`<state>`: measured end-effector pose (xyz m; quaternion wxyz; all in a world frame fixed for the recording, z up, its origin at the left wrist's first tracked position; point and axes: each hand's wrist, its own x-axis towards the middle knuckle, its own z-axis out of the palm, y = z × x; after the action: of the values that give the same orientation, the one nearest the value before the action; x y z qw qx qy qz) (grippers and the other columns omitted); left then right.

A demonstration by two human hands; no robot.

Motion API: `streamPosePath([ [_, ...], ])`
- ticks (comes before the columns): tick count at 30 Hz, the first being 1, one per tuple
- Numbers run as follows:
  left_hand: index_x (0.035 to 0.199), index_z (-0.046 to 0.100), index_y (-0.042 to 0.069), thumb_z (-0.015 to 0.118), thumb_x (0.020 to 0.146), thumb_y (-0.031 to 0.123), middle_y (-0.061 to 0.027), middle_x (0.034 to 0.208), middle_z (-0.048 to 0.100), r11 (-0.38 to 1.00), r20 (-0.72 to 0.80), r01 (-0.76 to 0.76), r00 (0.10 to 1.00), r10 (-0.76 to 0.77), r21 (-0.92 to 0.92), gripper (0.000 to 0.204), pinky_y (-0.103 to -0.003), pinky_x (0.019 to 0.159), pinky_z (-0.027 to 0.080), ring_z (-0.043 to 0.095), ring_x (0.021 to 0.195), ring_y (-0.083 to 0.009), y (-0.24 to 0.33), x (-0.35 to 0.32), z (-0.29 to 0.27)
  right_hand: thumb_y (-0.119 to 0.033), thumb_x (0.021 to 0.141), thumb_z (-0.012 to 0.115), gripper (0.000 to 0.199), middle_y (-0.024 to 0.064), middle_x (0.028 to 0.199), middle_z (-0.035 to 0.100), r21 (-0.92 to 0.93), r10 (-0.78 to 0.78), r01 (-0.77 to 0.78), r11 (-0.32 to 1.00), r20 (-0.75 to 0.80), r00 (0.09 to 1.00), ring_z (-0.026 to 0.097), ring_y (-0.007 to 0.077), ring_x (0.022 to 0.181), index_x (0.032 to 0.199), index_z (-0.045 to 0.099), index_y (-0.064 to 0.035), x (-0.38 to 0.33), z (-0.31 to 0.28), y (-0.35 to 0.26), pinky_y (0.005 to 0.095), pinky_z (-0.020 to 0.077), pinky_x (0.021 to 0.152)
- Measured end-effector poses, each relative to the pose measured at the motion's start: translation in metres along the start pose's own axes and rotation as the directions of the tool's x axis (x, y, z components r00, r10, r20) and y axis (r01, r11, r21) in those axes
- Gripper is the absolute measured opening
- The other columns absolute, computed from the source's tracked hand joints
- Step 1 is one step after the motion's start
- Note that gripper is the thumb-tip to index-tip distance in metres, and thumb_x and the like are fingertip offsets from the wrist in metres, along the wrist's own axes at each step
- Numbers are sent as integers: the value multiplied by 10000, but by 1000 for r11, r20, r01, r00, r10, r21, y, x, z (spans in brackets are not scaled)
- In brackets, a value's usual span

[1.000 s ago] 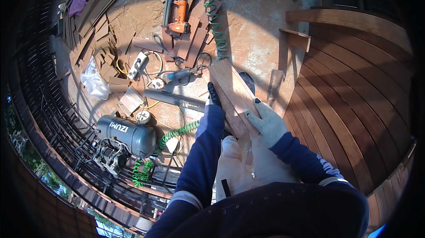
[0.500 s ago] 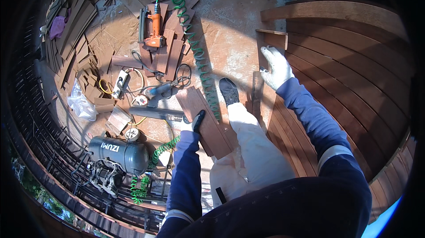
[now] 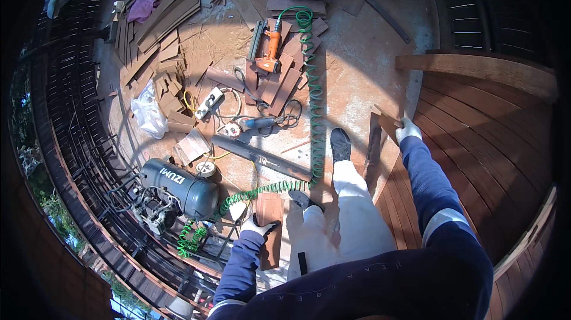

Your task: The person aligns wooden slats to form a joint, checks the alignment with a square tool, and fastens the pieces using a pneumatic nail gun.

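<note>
1. The left hand (image 3: 256, 225), gloved in white with dark fingertips, is partly closed and grasps a brown board (image 3: 272, 242) at its left edge, one dark digit lying across the upper face. The digits underneath are hidden.
2. That board is low on the person's left, beside the left shoe (image 3: 305, 200) and lower leg. Its long axis runs almost straight away from the body, with the far end near the green coiled hose (image 3: 315, 94) and the near end toward the lap.
3. The right hand (image 3: 408, 130), arm stretched out, is closed on the near part of a short board (image 3: 389, 125); the glove hides how each finger sits.
4. The short board is just beside the slatted wood panel (image 3: 476, 124). Its long axis slants, the far end pointing away and to the left, close to the top of a dark strip (image 3: 373, 147).
5. The right shoe (image 3: 341, 143) stands between the hose and that strip. A black bar (image 3: 262, 156) lies beyond the left-hand board.
</note>
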<state>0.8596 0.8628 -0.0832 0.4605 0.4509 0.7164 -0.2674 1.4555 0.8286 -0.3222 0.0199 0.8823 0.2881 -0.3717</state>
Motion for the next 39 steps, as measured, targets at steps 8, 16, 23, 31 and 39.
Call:
streamPosePath([
  [8, 1321, 521, 46, 811, 580, 639, -151, 1230, 631, 958, -1, 65, 998, -68, -279, 992, -333, 958, 478, 607, 1119, -282, -61, -116, -36, -230, 788, 571, 347, 174, 1106, 670, -301, 162, -19, 953, 460, 873, 634, 328, 1058, 1080, 700, -94, -228, -81, -23, 373, 486, 938],
  [16, 1292, 549, 101, 694, 771, 542, -150, 1286, 587, 979, -296, -173, 946, 133, -110, 698, -375, 1003, 429, 549, 1183, -314, -122, -77, -5, -270, 765, 621, 353, 153, 1063, 687, -432, 5, 275, 859, 544, 839, 650, 313, 1027, 1077, 713, -134, -229, -145, -47, 373, 506, 896],
  [23, 1247, 574, 83, 739, 736, 513, -139, 1201, 624, 889, -266, -110, 964, -13, -445, 688, -367, 933, 460, 588, 1084, -294, -15, -56, -69, -227, 802, 582, 318, 163, 1075, 682, -211, -126, 178, 961, 238, 963, 645, 324, 1033, 1069, 711, -112, -189, -223, -180, 370, 503, 905],
  [31, 1195, 602, 62, 792, 695, 480, -126, 1104, 666, 853, -223, -134, 975, 21, -504, 678, -357, 852, 495, 633, 970, -271, 33, 85, -230, -152, 822, 567, 352, 160, 1169, 649, -265, -267, 276, 924, 69, 961, 614, 328, 1095, 1157, 669, -113, -102, -238, -379, 368, 482, 954],
  [39, 1143, 631, 41, 844, 655, 446, -113, 1007, 708, 824, -283, -279, 947, 151, -492, 669, -348, 772, 531, 678, 857, -248, 88, 199, -573, -149, 797, 613, 417, 117, 1228, 636, -418, -16, 98, 903, 196, 980, 593, 284, 1158, 1213, 656, -140, -57, -269, -606, 342, 454, 1010],
])
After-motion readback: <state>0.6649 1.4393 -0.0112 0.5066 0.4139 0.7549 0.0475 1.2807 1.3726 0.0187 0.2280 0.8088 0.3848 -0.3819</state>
